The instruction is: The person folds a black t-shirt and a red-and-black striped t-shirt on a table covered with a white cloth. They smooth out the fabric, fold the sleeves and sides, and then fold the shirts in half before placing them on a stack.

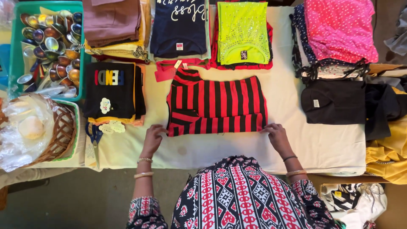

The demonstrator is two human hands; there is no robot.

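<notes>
Nearest to the person, the left hand (152, 135) rests at the lower left corner of the red and black striped garment (216, 106), fingers close together and pressed flat on the cloth edge. The right hand (276, 135) touches the lower right corner, fingers a little spread, pinching nothing that I can see. The garment lies folded in the middle of the white table cover (322, 144), its long axis running left to right, the collar pointing away from the person.

To the left, a wicker basket (63, 131) holds crumpled clear plastic, and blue-handled scissors (94, 138) lie beside it. Farther back, the green tray (17, 51) is full of small shiny metal bowls (many colours). A black folded top (109, 90) lies just left of the striped garment, a black piece (333, 101) well to the right. At the far edge are the neon yellow top (242, 32), a navy top (180, 25) and a pink dotted stack (339, 27).
</notes>
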